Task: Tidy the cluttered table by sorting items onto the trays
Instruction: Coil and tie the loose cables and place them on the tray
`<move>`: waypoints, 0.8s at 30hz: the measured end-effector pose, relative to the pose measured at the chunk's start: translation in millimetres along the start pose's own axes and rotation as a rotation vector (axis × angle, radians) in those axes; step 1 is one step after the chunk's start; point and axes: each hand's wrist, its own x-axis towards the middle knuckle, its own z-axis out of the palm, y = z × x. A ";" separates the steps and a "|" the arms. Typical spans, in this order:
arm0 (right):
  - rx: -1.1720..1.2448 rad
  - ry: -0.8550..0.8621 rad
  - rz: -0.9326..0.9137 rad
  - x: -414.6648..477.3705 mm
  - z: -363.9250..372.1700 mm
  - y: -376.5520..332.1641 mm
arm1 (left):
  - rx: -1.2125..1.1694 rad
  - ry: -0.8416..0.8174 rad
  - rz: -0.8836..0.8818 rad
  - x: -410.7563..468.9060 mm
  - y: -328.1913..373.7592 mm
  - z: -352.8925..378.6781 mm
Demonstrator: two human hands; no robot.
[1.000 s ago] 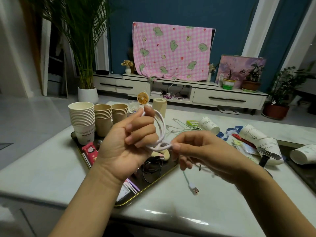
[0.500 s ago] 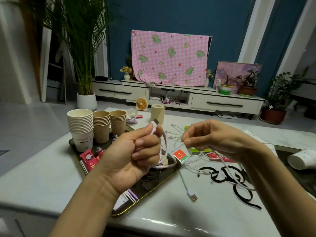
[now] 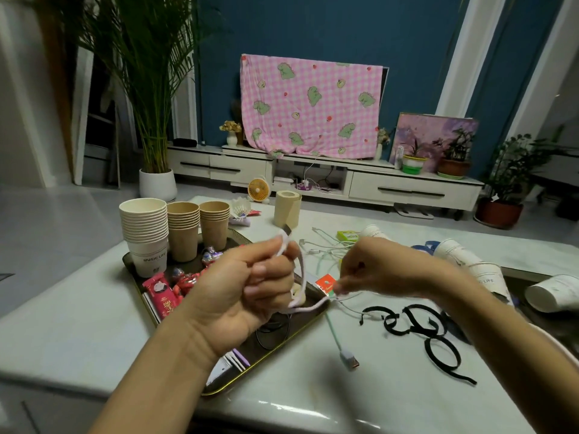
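Head view: my left hand (image 3: 250, 289) is curled tight around a looped white cable (image 3: 308, 306), held in the air over the right edge of the dark tray (image 3: 260, 360). My right hand (image 3: 376, 267) pinches the cable's loose run just beside it, above the table (image 3: 297, 399).

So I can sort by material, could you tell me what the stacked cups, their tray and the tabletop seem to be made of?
The stacked cups look like matte paper, with rolled rims. The tray seems dark and glossy with a gold edge: metal or plastic. The tabletop looks like polished pale stone, showing bright reflections.
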 end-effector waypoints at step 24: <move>0.442 0.386 -0.177 -27.6 81.7 -26.6 | -0.311 0.109 0.092 8.0 -0.8 -23.5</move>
